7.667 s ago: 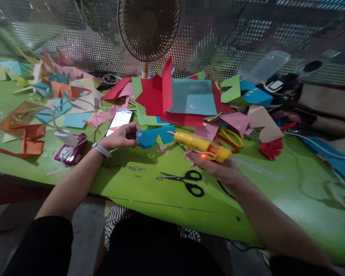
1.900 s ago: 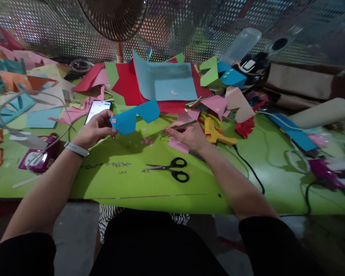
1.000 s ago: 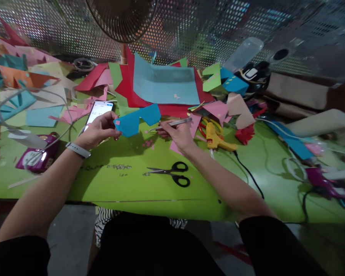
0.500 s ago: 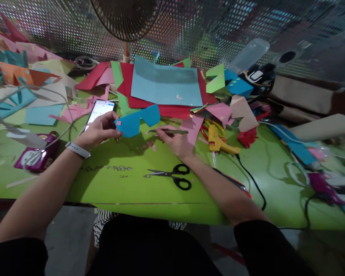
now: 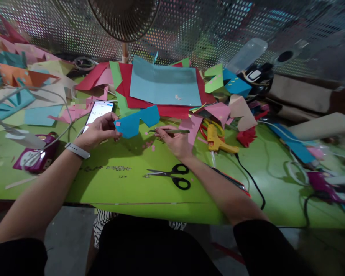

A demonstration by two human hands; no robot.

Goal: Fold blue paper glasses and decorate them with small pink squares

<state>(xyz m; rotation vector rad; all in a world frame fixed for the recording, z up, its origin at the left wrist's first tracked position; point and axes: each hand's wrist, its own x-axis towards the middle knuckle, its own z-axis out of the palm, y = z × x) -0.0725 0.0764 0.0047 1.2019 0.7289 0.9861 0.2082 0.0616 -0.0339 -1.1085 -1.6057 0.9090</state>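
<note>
Pinched by its left end, a folded blue paper cutout (image 5: 130, 126) is held up above the table by my left hand (image 5: 104, 128). One small pink square sticks to the cutout near my fingers. My right hand (image 5: 172, 141) grips a pair of tweezers (image 5: 175, 131) like a pen, tips pointing left. A tiny pink piece (image 5: 146, 133) sits at the tweezer tips. Below them, several small pink paper bits (image 5: 148, 145) lie scattered on the green table (image 5: 123, 191). Black-handled scissors (image 5: 169, 174) lie nearer to me, blades pointing left.
A phone (image 5: 99, 111) showing a timer lies behind my left hand. Right of my right hand rests a yellow glue gun (image 5: 215, 140) with its cord. Light blue paper (image 5: 165, 84) leans at the back, below a fan (image 5: 125, 19). A purple device (image 5: 37, 153) sits at left.
Both hands hold almost the same pose. The tweezers have shifted very slightly, and a pink piece now shows more clearly at their tips. The whole view has drifted a little.
</note>
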